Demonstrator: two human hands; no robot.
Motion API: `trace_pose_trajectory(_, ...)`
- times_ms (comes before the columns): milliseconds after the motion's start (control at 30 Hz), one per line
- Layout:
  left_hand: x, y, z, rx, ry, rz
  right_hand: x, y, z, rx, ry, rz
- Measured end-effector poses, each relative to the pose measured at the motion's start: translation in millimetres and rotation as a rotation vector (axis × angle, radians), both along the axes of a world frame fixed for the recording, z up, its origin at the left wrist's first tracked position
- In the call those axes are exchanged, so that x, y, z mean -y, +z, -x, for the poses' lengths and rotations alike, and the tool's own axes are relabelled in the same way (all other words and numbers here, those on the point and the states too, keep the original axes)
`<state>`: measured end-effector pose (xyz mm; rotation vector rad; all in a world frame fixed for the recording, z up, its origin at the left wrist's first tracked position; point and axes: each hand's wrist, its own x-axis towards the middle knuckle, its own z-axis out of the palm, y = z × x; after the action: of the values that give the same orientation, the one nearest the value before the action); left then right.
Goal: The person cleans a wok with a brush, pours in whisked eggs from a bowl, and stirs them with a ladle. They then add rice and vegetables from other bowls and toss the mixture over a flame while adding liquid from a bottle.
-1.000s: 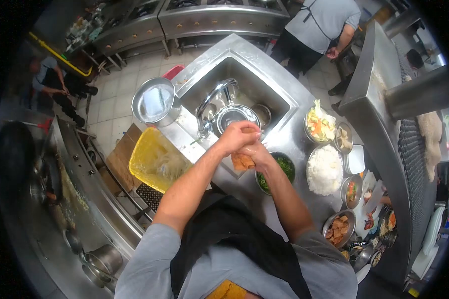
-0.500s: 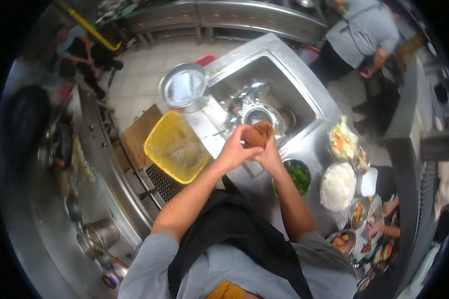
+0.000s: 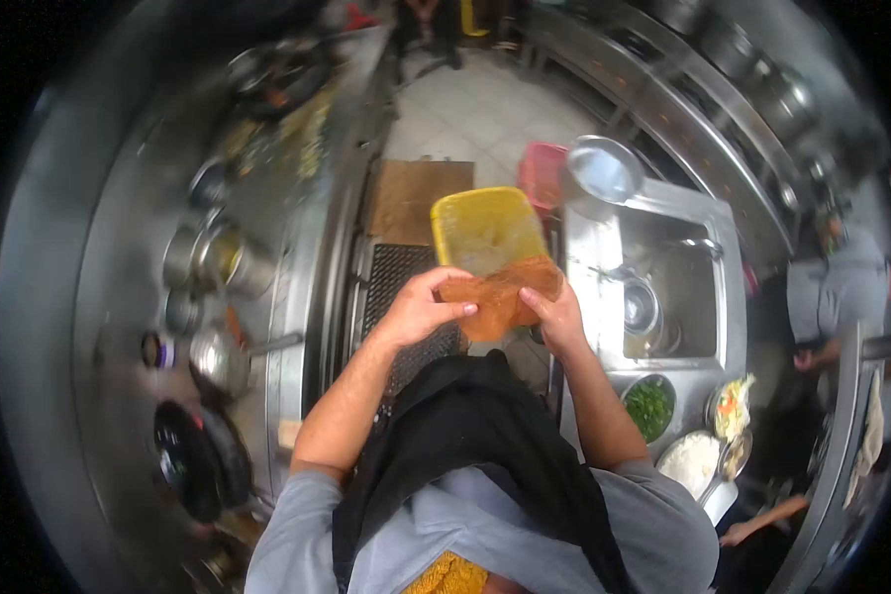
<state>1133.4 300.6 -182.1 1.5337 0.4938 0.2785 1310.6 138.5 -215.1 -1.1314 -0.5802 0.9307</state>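
Observation:
A brown cloth (image 3: 495,294) is spread between my two hands in front of my apron. My left hand (image 3: 423,309) pinches its left side, thumb on top. At the other side my right hand (image 3: 554,309) grips it, also with the thumb over the top. Just beyond the cloth stands a yellow plastic bin (image 3: 485,223), its lower edge partly hidden behind the cloth.
To the right is a steel sink (image 3: 675,247) with a metal bowl (image 3: 640,305) in it. Chopped greens (image 3: 649,408) and white rice (image 3: 691,463) stand nearer. Cooking pots (image 3: 243,262) line the left counter. A person (image 3: 837,287) stands at far right.
My view and body have turned left, away from the sink. The brown cloth, bunched between my hands over the sink before, is now opened out in front of the yellow bin.

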Motion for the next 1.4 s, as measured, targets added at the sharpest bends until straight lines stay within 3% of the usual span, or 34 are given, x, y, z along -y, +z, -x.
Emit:
trace_pose_trajectory(67, 9, 6, 56, 0.075, 0.21, 0.095, -24, 14, 47, 0.457, -0.073, 0.164)
trace_pose_trajectory(100, 19, 11, 87, 0.142, 0.365, 0.186, -39, -24, 65, 0.585, -0.049, 0.08)
trace_pose_trajectory(167, 55, 30, 137, 0.0, 0.311, -0.153, -65, -31, 133, 0.361, 0.191, -0.103)
trace_pose_trajectory(267, 47, -3, 209, 0.142, 0.629, 0.253, -97, -40, 201, 0.386, 0.473, -0.067)
trace_pose_trajectory(300, 45, -10, 234, 0.066, 0.716, 0.244, -100, -50, 216, 0.39, 0.504, -0.072)
trace_pose_trajectory(367, 48, -37, 275, 0.038, 0.911, 0.198, -101, -69, 246, 0.619, 0.545, 0.362)
trace_pose_trajectory(400, 51, -41, 290, 0.025, 0.947, 0.151, -101, -42, 265, 0.569, 0.616, 0.435)
trace_pose_trajectory(500, 65, -46, 314, -0.135, 0.902, 0.12, -100, -5, 311, 0.423, 0.933, 0.419)
trace_pose_trajectory(533, 64, -48, 321, -0.118, 0.832, 0.201, -105, -25, 326, 0.578, 0.964, -0.05)
trace_pose_trajectory(567, 61, -50, 329, -0.096, 0.752, 0.282, -106, -42, 329, 0.575, 1.001, -0.065)
trace_pose_trajectory(633, 45, -29, 346, -0.011, 0.751, 0.271, -108, -41, 335, 0.051, 0.996, 0.26)
trace_pose_trajectory(667, 27, -34, 355, -0.14, 0.798, 0.074, -110, -33, 335, -0.192, 0.961, 0.399)
trace_pose_trajectory(833, -109, -42, 385, -0.587, 1.22, -0.552, -133, -69, 312, -0.236, 0.845, 0.451)
trace_pose_trajectory(967, -204, -93, 369, -0.88, 1.168, -0.656, -164, -81, 297, -0.316, 0.808, 0.45)
trace_pose_trajectory(1033, -251, -130, 360, -0.974, 1.039, -0.27, -181, -90, 287, -0.378, 0.761, 0.452)
trace_pose_trajectory(1067, -279, -173, 361, -1.031, 1.052, -0.382, -190, -94, 280, -0.391, 0.739, 0.453)
trace_pose_trajectory(1167, -256, -117, 357, -0.813, 1.146, -0.348, -209, -100, 250, -0.414, 0.709, 0.515)
trace_pose_trajectory(1233, -214, -121, 376, -0.651, 1.173, -0.763, -221, -96, 232, -0.429, 0.634, 0.535)
trace_pose_trajectory(1300, -160, -8, 358, -0.64, 1.111, -0.104, -231, -95, 214, -0.455, 0.614, 0.536)
trace_pose_trajectory(1367, -137, 22, 376, -0.518, 1.099, 0.159, -239, -100, 197, -0.459, 0.573, 0.569)
trace_pose_trajectory(1400, -139, 30, 388, -0.572, 1.06, 0.118, -245, -101, 192, -0.503, 0.594, 0.563)
